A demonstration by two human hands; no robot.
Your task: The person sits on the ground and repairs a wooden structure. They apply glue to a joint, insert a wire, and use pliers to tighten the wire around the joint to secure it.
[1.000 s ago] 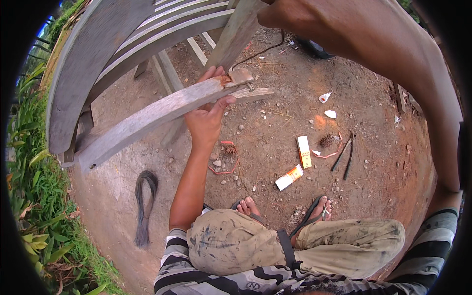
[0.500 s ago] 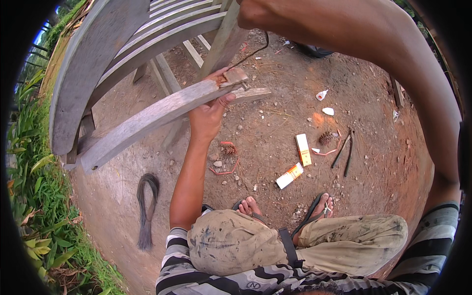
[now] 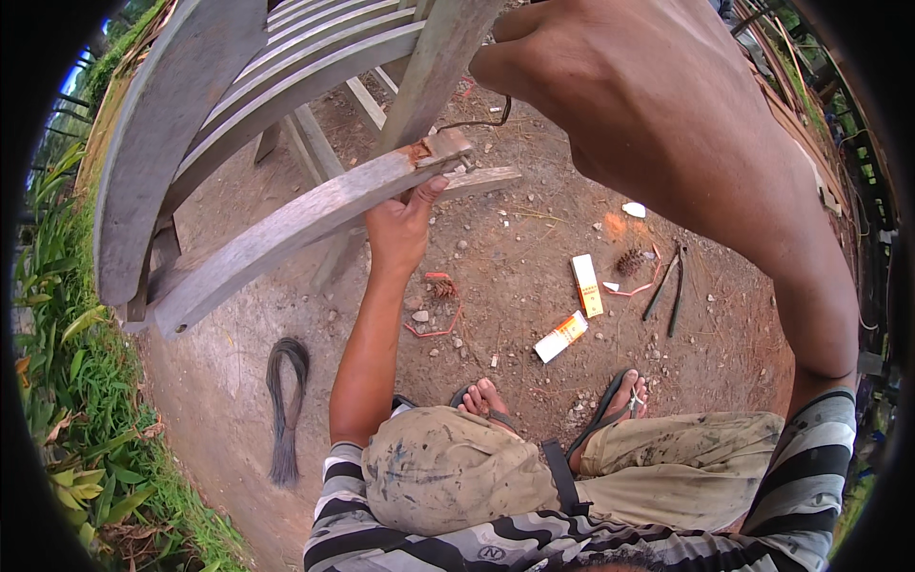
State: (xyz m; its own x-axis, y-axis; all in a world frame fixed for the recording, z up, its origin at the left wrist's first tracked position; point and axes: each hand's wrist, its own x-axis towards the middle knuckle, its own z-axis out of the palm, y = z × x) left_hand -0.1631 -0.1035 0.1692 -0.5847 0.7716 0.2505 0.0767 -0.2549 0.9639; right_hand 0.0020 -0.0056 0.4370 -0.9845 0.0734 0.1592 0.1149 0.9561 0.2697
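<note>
My left hand point(image 3: 400, 224) is wrapped around a curved, weathered wooden armrest point(image 3: 286, 229) near its raised end. That end has a chipped reddish patch, and a metal bolt or nail sticks out below it. A dark wire point(image 3: 500, 116) runs from behind the armrest end, bends upward and disappears under my right hand point(image 3: 553, 67). The right hand is closed like a fist, high and close to view, with its fingertips hidden. Behind the armrest stands the slatted wooden bench or chair point(image 3: 324, 59) it belongs to.
On the dirt lie a bundle of wire point(image 3: 286, 410), pliers point(image 3: 667, 291), two small boxes point(image 3: 588, 286) point(image 3: 561, 337), pine cones point(image 3: 631, 262) and a white piece point(image 3: 634, 210). My sandalled feet point(image 3: 610, 415) are close by. Plants point(image 3: 57, 334) border the left side.
My right hand has come closer to view and its arm has swung inward. The wire has gone from nearly straight to bent. The left hand and armrest have barely moved.
</note>
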